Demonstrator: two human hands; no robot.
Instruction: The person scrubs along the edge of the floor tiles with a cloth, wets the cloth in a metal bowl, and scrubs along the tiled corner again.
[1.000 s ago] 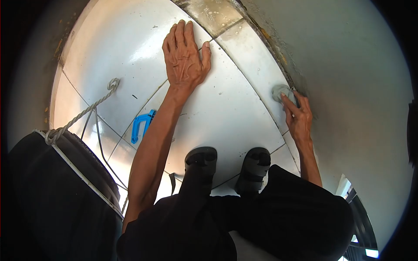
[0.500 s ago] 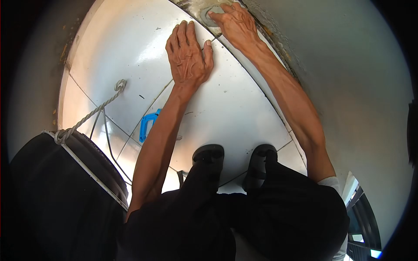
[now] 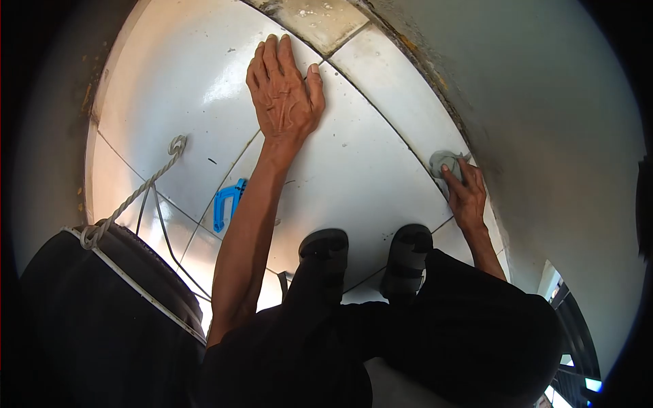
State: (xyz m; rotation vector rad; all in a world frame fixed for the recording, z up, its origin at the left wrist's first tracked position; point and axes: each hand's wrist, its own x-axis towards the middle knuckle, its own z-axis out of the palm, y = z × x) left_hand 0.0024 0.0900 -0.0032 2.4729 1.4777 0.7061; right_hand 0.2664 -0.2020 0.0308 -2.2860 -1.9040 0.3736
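Note:
My left hand [image 3: 282, 98] lies flat on the white tiled floor [image 3: 354, 156], fingers stretched out and thumb apart, holding nothing. Over at the right, my right hand [image 3: 466, 194] grips a crumpled grey-green cloth [image 3: 445, 163] and presses it on the narrow tile strip beside the wall. Its thumb and fingers rest on the cloth. Left of my left forearm lies a blue plastic piece [image 3: 226, 204], partly hidden by the arm.
A black container [image 3: 109, 313] with a twisted rope handle [image 3: 139, 190] stands at lower left. A grey wall [image 3: 544, 156] curves along the right. One dirty, stained tile [image 3: 316, 17] is at the top. My sandalled feet [image 3: 406, 262] are at lower middle.
My right hand went from the wall edge up to the stained tile with the cloth, then back down to the right. My left hand has stayed flat on the floor.

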